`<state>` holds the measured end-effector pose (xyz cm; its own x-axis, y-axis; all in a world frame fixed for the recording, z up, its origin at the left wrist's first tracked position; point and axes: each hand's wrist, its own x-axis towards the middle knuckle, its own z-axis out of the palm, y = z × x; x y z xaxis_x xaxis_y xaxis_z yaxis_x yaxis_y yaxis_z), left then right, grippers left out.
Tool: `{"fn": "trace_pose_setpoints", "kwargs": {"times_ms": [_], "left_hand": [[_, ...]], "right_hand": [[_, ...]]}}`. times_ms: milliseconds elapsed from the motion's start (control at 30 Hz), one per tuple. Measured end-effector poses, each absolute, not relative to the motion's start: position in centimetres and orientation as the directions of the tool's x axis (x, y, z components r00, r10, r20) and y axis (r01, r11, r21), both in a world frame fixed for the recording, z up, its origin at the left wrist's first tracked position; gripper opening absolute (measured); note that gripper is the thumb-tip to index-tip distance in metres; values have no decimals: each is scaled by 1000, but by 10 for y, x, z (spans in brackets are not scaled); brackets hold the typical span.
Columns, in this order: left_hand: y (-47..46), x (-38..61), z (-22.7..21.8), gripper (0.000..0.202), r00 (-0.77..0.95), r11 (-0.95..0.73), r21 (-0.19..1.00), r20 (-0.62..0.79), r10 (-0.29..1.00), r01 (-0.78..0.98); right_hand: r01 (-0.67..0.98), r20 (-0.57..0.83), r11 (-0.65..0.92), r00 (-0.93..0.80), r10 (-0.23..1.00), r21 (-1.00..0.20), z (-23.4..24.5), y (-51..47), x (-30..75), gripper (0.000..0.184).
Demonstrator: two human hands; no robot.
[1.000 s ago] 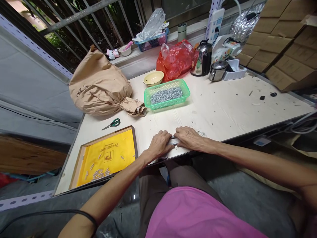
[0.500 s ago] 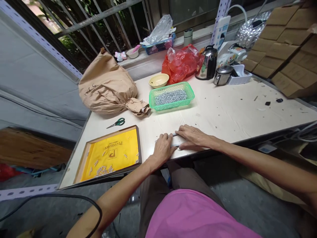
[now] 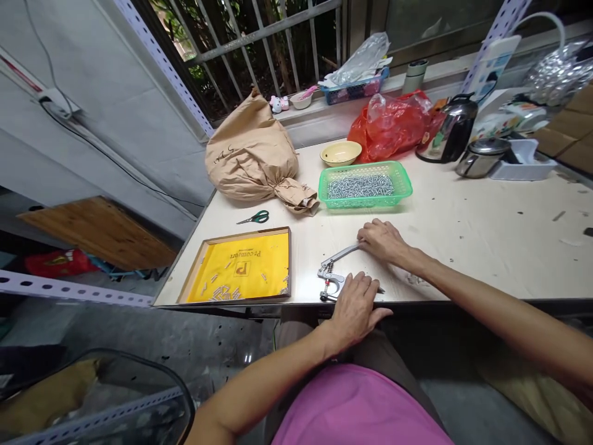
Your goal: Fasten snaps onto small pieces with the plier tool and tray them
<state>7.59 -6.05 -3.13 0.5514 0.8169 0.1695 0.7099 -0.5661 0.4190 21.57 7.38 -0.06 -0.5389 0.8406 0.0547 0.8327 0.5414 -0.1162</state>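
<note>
A pair of grey metal pliers (image 3: 331,272) with a spring and a small red part at its jaw lies at the table's front edge. Its handles are spread apart. My left hand (image 3: 356,304) is palm down over the lower handle, fingers bent across it and thumb stuck out; the handle's dark tip shows past the fingers. The far end of the upper handle is in the closed fingers of my right hand (image 3: 382,240). Whether anything sits in the jaw is too small to tell.
Left of the pliers, a shallow tray (image 3: 290,262) holds a yellow bag (image 3: 264,253) with small metal pins on it. Behind lie scissors (image 3: 262,216), a tied brown sack (image 3: 250,154), a green basket (image 3: 403,201) of metal pins, a yellow bowl (image 3: 340,153), a red plastic bag (image 3: 389,130) and a kettle (image 3: 451,133).
The view has turned left. Earlier both hands lay on the pliers side by side; now the right hand is farther back with the upper handle, the left over the lower one, and the jaw shows.
</note>
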Motion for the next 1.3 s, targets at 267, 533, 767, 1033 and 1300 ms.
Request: {"fn": "trace_pose_setpoints", "kwargs": {"times_ms": [267, 533, 767, 1033, 1300], "left_hand": [[-101, 46, -19, 37, 656, -677, 435, 226, 721, 594], [-106, -90, 22, 23, 131, -239, 305, 335, 933, 922], [-61, -166, 4, 25, 156, -158, 173, 30, 987, 972], [-39, -168, -2, 25, 335, -335, 37, -19, 942, 942], [-31, -149, 12, 15, 180, -189, 317, 60, 982, 929]], "right_hand": [[297, 18, 934, -952, 306, -200, 17, 10, 145, 13], [218, 158, 942, -952, 263, -254, -14, 11, 124, 19], [240, 647, 886, -612, 455, -396, 48, 30, 130, 12], [756, 643, 614, -357, 677, -227, 102, 124, 199, 32], [655, 214, 647, -619, 756, -389, 28, 23, 208, 30]]}}
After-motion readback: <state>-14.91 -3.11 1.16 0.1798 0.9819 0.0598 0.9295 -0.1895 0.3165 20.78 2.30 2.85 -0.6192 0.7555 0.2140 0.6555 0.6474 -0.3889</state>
